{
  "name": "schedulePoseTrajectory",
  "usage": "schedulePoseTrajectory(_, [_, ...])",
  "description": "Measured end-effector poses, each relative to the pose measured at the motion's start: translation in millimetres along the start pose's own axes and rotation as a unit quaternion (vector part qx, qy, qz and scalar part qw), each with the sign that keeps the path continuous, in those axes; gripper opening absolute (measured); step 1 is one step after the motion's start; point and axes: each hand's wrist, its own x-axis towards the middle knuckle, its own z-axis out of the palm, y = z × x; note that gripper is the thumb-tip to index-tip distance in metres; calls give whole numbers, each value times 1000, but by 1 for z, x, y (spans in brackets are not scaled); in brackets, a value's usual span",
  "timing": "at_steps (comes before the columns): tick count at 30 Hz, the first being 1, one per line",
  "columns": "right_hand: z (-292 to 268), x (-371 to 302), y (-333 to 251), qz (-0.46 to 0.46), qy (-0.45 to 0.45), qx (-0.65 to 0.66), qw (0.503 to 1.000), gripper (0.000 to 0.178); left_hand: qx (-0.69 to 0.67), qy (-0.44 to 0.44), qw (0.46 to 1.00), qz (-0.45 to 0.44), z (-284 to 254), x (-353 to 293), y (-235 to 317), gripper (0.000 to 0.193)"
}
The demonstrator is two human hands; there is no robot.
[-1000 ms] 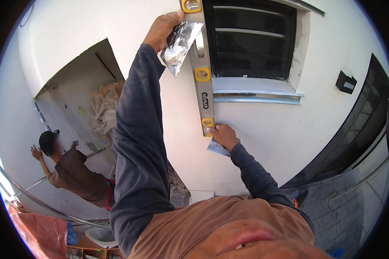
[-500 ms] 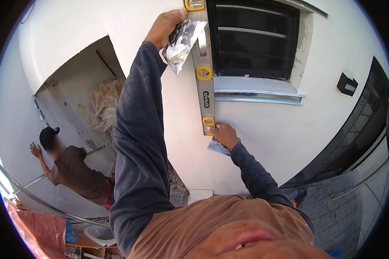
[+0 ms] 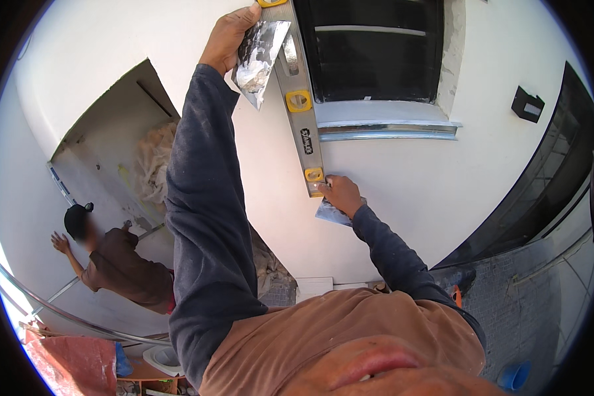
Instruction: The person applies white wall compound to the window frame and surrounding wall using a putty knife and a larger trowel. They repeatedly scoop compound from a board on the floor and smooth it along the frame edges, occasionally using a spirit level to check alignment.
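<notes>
A long grey spirit level (image 3: 297,119) with yellow vial frames lies steeply against the white wall, just left of the window. Its upper part is gripped by my left hand (image 3: 227,38), which is raised high; the top end runs out of the picture. That same hand also holds a flat metal plastering blade (image 3: 260,63) smeared with white paste. Lower down, my right hand (image 3: 342,196) is closed on the level's bottom end. A second flat blade (image 3: 332,212) sticks out beneath it, its handle hidden by the fingers.
A barred dark window (image 3: 376,56) with a metal-edged sill (image 3: 389,131) adjoins the level. A black wall box (image 3: 527,104) and dark glass door (image 3: 528,191) stand right. At left, another person (image 3: 122,267) works by a wall recess. A metal rail (image 3: 59,307) curves below; a blue bucket (image 3: 513,376) sits low right.
The whole view has shifted, so wall, window and level sit higher and farther left. Both hands keep their hold on the level and blades. The other person's second hand has come into view.
</notes>
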Motion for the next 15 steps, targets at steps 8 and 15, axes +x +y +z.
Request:
schedulePoseTrajectory(8, [2,-99,62,96,-25,79,992,44,0,-37,995,92,127,-104,21,47])
schedulePoseTrajectory(15, [-44,-199,87,363,-31,48,930,61,-33,-163,986,-16,199,-178,-81,26])
